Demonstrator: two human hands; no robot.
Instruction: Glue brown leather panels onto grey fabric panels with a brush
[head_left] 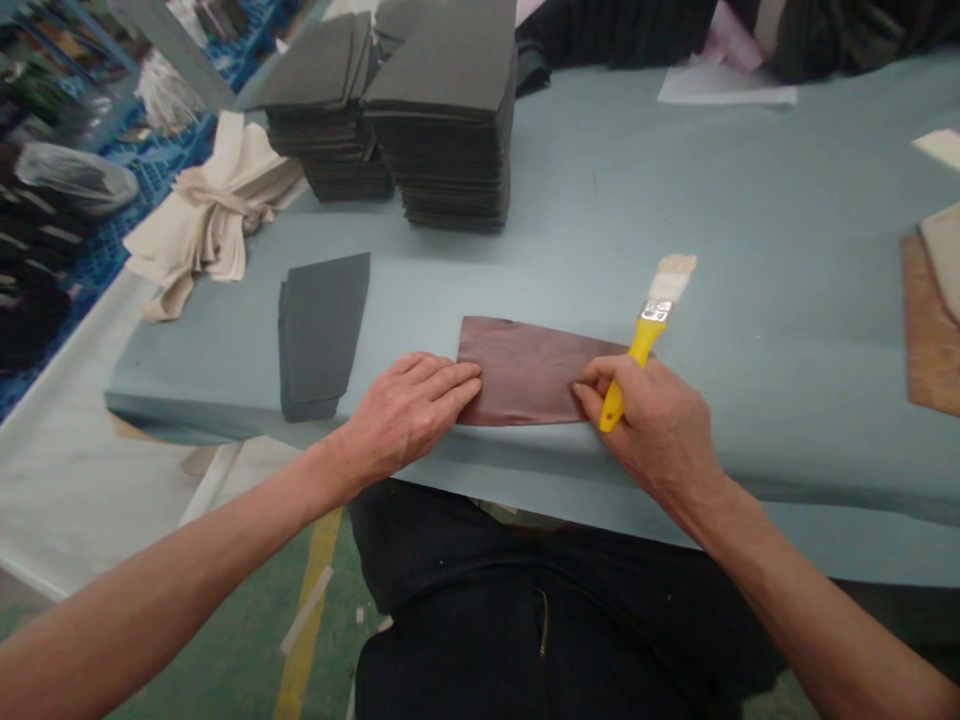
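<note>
A brown, leather-like panel (525, 372) lies flat near the front edge of the table. My left hand (409, 410) rests with outstretched fingers on the panel's left end, gripping nothing. My right hand (660, 415) is closed around a paintbrush (646, 335) with a yellow handle, its pale bristles pointing up and away from me. Thumb and fingertips of that hand touch the panel's right end, which they partly cover. Left of the panel lie a few overlapping dark grey pieces (324, 335) of similar shape.
Two tall stacks of dark grey sheets (450, 150) stand at the back left of the blue-green table (600, 190). Beige strips (217, 210) are heaped at the left edge. A brown board (930, 340) lies far right, and dark cloth (615, 30) lines the back.
</note>
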